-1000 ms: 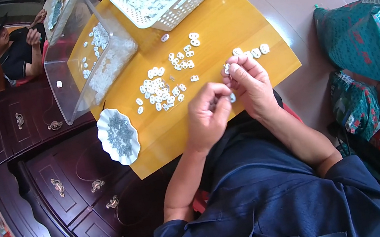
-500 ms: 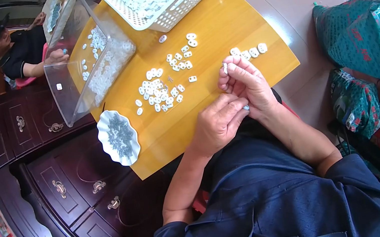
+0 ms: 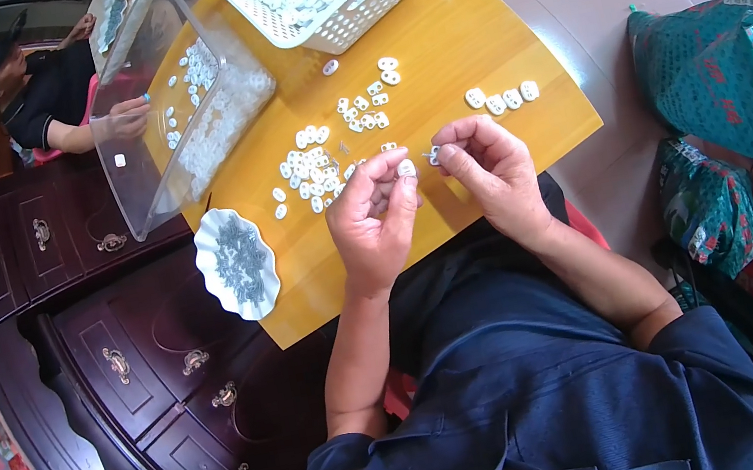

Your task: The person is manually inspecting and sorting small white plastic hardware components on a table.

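A white oval plastic piece (image 3: 405, 168) is pinched between the thumb and fingers of my left hand (image 3: 374, 230), over the table's front part. Just to its right, my right hand (image 3: 499, 175) pinches a small white two-holed plastic piece (image 3: 433, 155) with a thin metal bit sticking out of it. The two pieces are close but apart. Beyond my left hand lies a loose group of white pieces (image 3: 297, 170), oval and two-holed, with a few metal pins among them. Several oval pieces (image 3: 495, 103) sit in a row past my right hand.
On the yellow table (image 3: 502, 32) are a scalloped white dish (image 3: 209, 280) of small grey metal parts, a clear plastic bin (image 3: 127, 193) and a white basket (image 3: 377, 8) full of pale pieces. Teal bags (image 3: 721, 74) stand at right. A co-worker (image 3: 56, 100) sits far left.
My hands were together near the table's front edge. My left hand has moved up and left and now shows an oval piece; my right hand has turned and come slightly lower.
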`<action>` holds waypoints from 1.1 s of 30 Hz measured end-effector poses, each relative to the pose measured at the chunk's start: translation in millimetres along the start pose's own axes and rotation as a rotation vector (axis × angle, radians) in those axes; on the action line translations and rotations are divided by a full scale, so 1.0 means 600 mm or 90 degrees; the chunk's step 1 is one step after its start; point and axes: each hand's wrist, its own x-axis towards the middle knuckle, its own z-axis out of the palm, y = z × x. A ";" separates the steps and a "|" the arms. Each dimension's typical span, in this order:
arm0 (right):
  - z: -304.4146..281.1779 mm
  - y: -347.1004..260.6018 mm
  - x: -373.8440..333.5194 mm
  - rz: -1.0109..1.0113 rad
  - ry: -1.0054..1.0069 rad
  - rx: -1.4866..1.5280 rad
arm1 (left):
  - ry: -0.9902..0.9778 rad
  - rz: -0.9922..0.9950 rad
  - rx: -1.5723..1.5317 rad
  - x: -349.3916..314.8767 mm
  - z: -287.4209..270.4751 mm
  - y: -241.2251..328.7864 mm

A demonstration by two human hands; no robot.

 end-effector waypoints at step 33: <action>-0.001 0.004 0.001 -0.008 -0.040 -0.136 | -0.127 0.032 0.066 0.026 -0.024 -0.001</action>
